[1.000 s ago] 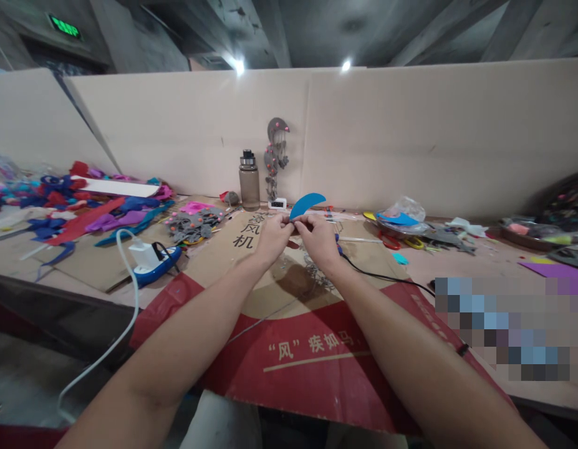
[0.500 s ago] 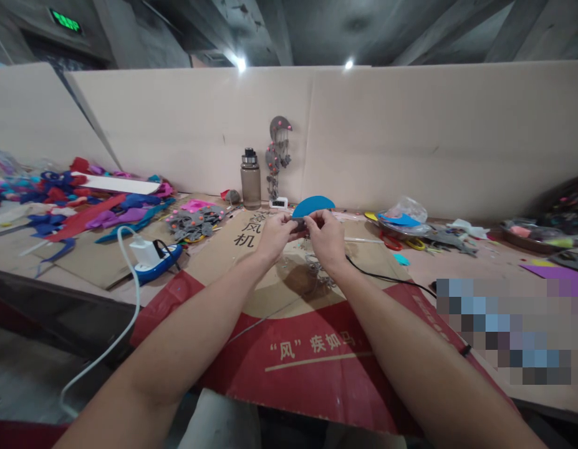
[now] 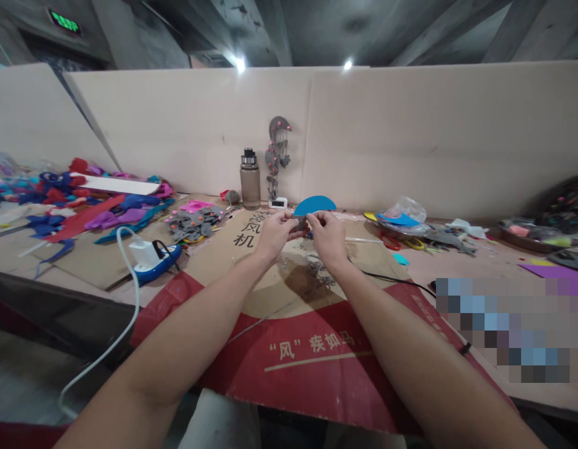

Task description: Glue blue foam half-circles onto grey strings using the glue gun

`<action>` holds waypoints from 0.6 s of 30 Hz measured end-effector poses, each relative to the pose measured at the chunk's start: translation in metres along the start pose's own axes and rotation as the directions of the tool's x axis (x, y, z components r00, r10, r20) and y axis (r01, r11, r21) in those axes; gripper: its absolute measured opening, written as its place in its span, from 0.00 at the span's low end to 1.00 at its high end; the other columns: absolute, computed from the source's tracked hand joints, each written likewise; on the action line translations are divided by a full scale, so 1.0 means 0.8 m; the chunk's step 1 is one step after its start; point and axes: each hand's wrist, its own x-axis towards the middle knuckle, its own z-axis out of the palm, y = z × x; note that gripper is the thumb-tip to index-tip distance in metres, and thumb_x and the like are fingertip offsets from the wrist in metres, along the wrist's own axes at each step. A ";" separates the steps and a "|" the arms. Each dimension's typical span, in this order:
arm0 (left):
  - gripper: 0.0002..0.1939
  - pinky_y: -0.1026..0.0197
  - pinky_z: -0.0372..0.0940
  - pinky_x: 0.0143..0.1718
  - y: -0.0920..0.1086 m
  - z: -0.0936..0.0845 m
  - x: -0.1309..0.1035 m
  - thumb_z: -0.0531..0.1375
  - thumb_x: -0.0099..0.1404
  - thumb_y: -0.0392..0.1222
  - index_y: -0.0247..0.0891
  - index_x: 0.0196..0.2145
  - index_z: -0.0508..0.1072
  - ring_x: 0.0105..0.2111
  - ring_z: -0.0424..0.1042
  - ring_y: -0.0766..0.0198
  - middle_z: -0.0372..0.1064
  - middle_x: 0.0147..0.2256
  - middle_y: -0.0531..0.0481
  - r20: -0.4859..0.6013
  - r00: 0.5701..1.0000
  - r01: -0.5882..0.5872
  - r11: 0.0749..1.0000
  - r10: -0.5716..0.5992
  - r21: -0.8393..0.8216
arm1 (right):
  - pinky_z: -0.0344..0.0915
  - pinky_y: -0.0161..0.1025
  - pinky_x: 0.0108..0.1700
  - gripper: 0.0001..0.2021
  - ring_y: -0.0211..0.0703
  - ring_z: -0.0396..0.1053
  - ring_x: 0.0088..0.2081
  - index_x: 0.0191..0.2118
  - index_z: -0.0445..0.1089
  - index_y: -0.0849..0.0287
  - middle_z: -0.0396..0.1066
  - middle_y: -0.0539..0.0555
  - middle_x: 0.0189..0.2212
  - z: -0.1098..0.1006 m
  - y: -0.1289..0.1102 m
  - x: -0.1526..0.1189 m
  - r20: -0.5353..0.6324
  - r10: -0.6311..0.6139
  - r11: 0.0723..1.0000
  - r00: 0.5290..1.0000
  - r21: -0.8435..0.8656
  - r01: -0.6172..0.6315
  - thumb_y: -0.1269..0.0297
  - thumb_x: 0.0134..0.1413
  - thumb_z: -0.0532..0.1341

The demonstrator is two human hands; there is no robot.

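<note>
My left hand (image 3: 275, 234) is closed on a small dark grey piece (image 3: 300, 223) over the middle of the cardboard. Close beside it, my right hand (image 3: 330, 237) pinches at the right end of the same piece. A blue rounded sheet (image 3: 315, 205) shows just beyond my fingertips; whether it is held or lies on the table I cannot tell. Below my hands, a tangle of thin grey cord (image 3: 319, 274) rests on the cardboard (image 3: 317, 368), which has a red front part.
Left are a blue power strip (image 3: 160, 265) with a white cable, grey pieces with pink dots (image 3: 194, 222) and colourful cloth scraps (image 3: 106, 209). A bottle (image 3: 250, 179) stands behind. Right are red scissors (image 3: 390, 241), a plate with a plastic bag (image 3: 405, 218) and a black cable (image 3: 396, 279).
Both hands stay nearly in place, with only slight finger movement at the grey piece. The blue sheet appears shifted very slightly to the right.
</note>
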 end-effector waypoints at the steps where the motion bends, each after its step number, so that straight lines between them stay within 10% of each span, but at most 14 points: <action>1: 0.02 0.54 0.72 0.41 0.001 0.000 0.000 0.59 0.57 0.32 0.33 0.29 0.68 0.30 0.74 0.66 0.72 0.30 0.48 -0.001 1.000 0.001 1.000 -0.001 0.009 | 0.58 0.37 0.34 0.12 0.39 0.62 0.28 0.25 0.67 0.59 0.68 0.51 0.23 0.000 0.000 0.001 0.017 0.005 1.000 1.000 0.018 -0.005 0.56 0.51 0.57; 18: 0.04 0.62 0.71 0.34 0.015 -0.006 0.003 0.57 0.56 0.33 0.32 0.31 0.70 0.29 0.75 0.65 0.75 0.30 0.44 -0.024 0.981 0.186 0.969 -0.192 -0.161 | 0.57 0.34 0.27 0.15 0.33 0.58 0.22 0.27 0.67 0.58 0.65 0.47 0.21 0.011 0.036 0.015 0.245 0.064 0.880 0.967 0.443 -0.170 0.49 0.47 0.63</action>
